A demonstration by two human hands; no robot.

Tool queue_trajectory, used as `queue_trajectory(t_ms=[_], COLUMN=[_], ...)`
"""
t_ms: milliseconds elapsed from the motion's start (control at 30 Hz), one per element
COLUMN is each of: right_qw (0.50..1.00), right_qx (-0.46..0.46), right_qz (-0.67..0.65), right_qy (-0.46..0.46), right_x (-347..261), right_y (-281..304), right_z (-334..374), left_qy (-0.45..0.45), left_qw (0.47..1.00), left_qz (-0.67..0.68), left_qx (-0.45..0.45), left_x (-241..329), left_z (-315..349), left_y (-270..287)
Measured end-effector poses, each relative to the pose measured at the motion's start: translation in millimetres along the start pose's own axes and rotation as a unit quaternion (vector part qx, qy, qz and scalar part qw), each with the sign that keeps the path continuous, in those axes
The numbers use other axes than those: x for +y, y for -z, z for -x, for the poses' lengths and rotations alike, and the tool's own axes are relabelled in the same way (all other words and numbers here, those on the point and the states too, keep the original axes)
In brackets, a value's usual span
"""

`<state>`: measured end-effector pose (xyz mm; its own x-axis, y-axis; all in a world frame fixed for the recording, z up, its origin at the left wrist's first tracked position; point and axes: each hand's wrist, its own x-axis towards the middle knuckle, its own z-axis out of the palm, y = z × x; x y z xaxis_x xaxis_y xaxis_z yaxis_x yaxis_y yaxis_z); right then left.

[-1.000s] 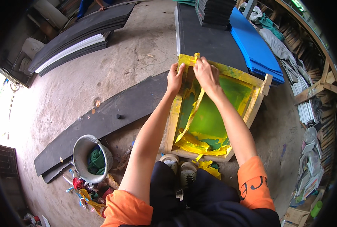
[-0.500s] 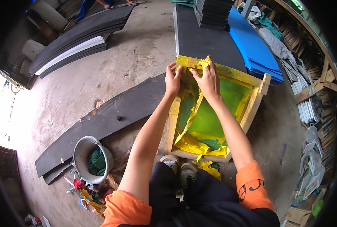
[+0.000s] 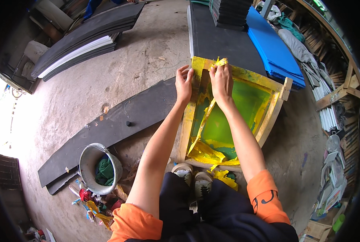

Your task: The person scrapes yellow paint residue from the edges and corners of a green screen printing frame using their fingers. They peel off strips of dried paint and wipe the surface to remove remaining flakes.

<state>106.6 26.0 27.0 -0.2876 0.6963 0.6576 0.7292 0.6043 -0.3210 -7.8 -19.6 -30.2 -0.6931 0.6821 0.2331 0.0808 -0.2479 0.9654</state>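
At the far left of the floor [image 3: 67, 97] I see a stack of big black and white sheets [image 3: 87, 40]. Closer to me is a grey bucket [image 3: 88, 161] with a green cloth [image 3: 104, 171] in it. A messy pile of scraps [image 3: 95, 207] lies just beside it. A long black board [image 3: 107, 129] lies flat behind the bucket and slants up toward the wooden frame [image 3: 186, 127].

My left grip [image 3: 184, 86] is at the left edge of the frame, near its far left corner. Its fingers are bent and close to the thumb, so it looks narrow. I cannot tell if it presses on the wood.

The frame sits in front of me, past my 2 shoes [image 3: 184, 173]. A thin yellow strip [image 3: 204, 123] runs across it from under my right grip [image 3: 222, 82] down to the near edge. There, a crumpled yellow peel [image 3: 206, 153] is bunched up.

My right grip is pinched on a yellow lump [image 3: 220, 63] at the far edge of the frame, not far from that same corner. Green mesh [image 3: 221, 121] fills the middle of the frame.

Past the far edge is a wide black sheet [image 3: 224, 40], and right of that are blue sheets [image 3: 270, 44].
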Motion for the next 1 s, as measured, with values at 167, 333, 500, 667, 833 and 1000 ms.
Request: queue_trajectory(t_ms=[167, 333, 500, 667, 833, 1000], right_qw=[0.997, 0.99, 0.966, 0.942, 0.924, 0.913], right_qx=[0.048, 0.057, -0.149, -0.241, -0.319, -0.317], right_qz=[-0.006, -0.105, -0.101, -0.114, -0.093, -0.128], right_qy=[-0.054, -0.078, -0.186, -0.202, -0.19, -0.223], right_x=[46.3, 76.0, 70.9, 78.5, 78.3, 82.8], right_y=[25.8, 63.8, 71.8, 59.2, 56.8, 58.0], right_z=[-14.9, 1.1, 52.9, 78.6, 85.2, 91.4], left_qy=[-0.007, -0.09, -0.2, -0.292, -0.315, -0.266], left_qw=[1.0, 0.987, 0.942, 0.884, 0.85, 0.899], left_qz=[-0.001, -0.128, -0.271, -0.363, -0.422, -0.345], left_qx=[-0.009, 0.021, 0.004, -0.034, -0.031, 0.049], left_x=[3.1, 9.9, 27.0, 43.2, 53.0, 43.9], left_z=[0.3, 1.6, -0.3, -2.8, -0.1, 47.7], left_y=[-4.1, -12.2, -17.4, -23.5, -33.7, -45.9])
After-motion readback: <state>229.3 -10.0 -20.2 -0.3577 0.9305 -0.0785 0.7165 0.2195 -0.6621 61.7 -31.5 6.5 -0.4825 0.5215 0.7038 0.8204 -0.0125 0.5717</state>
